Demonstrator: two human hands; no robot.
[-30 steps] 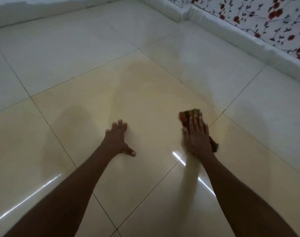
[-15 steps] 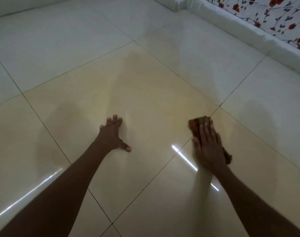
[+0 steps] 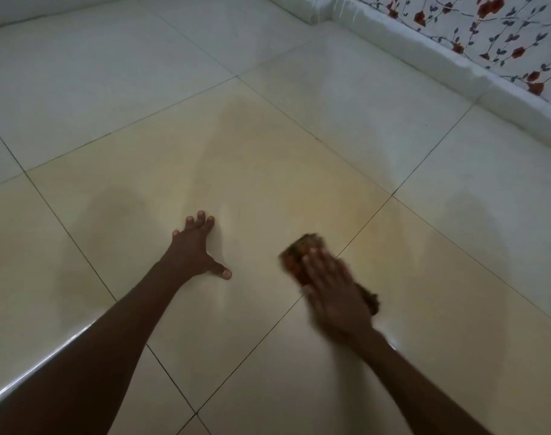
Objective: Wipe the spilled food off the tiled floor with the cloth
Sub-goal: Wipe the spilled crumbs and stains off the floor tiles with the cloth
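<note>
- Glossy cream tiled floor [image 3: 268, 158], dark grout lines
- Crumpled brown-orange cloth [image 3: 294, 257], blurred
- Right hand [image 3: 334, 293], fingers flat, pressing cloth
- Left hand [image 3: 192, 246], fingers spread on floor

The right hand [image 3: 334, 293] lies flat on a brown cloth [image 3: 299, 255], fingers straight, pressing it to the glossy tiled floor [image 3: 268, 152] — both are blurred. The left hand [image 3: 191, 249] rests on the tile beside it, fingers spread, thumb out. A white skirting [image 3: 440, 62] runs below floral wallpaper [image 3: 503, 23] — red blooms, dark leaves.
</note>
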